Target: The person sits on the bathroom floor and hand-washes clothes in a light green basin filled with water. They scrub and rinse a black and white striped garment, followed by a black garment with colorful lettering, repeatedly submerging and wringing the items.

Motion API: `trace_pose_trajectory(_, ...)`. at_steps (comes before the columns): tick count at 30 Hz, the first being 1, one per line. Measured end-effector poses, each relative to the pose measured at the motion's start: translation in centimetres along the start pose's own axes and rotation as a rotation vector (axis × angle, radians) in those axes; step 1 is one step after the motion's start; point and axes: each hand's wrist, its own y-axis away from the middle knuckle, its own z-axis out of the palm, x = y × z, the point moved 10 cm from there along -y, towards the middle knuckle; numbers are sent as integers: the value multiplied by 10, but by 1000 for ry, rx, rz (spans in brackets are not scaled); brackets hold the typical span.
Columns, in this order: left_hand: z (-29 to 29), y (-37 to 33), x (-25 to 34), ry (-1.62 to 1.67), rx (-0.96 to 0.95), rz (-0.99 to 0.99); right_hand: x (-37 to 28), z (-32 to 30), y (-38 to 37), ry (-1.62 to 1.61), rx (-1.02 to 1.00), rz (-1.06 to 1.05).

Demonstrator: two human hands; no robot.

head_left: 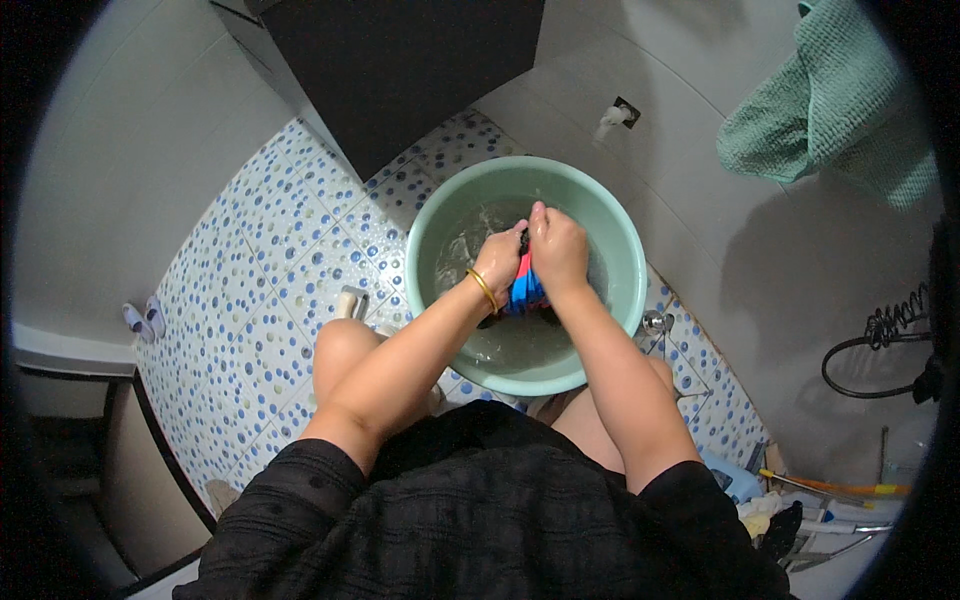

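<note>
A wet piece of cloth (524, 292), black with bright blue and red parts, is bunched between my two hands over a pale green basin (430, 205). Its exact kind does not show. My left hand (499, 263), with a gold bracelet at the wrist, is closed around one side of it. My right hand (557, 247) is a fist gripping the other side, thumb upward. Both hands are close together near the basin's middle. Cloudy water (500, 345) lies in the basin, and the cloth's lower end hangs down to it.
A dark cabinet (400, 70) stands beyond the basin. A green towel (830, 110) hangs at the upper right. On the right wall is a coiled black cord (890, 320). Slippers (145, 318) lie on the dotted tile floor (270, 260), and cleaning things (800, 500) crowd the lower right.
</note>
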Motion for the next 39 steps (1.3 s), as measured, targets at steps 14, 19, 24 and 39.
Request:
trace_pose_trajectory(14, 46, 56, 112, -243, -453, 318, 6, 3, 6, -525, -685, -11)
trace_pose_trajectory(19, 18, 43, 118, 287, -438, 174, 93, 38, 18, -103, -750, -18)
trace_pose_trajectory(24, 0, 13, 83, 517, -348, -34, 116, -2, -14, -1187, -200, 368)
trace_pose_trajectory(39, 10, -2, -2, 175, -44, -56, -22, -15, 11, -4, 172, -158)
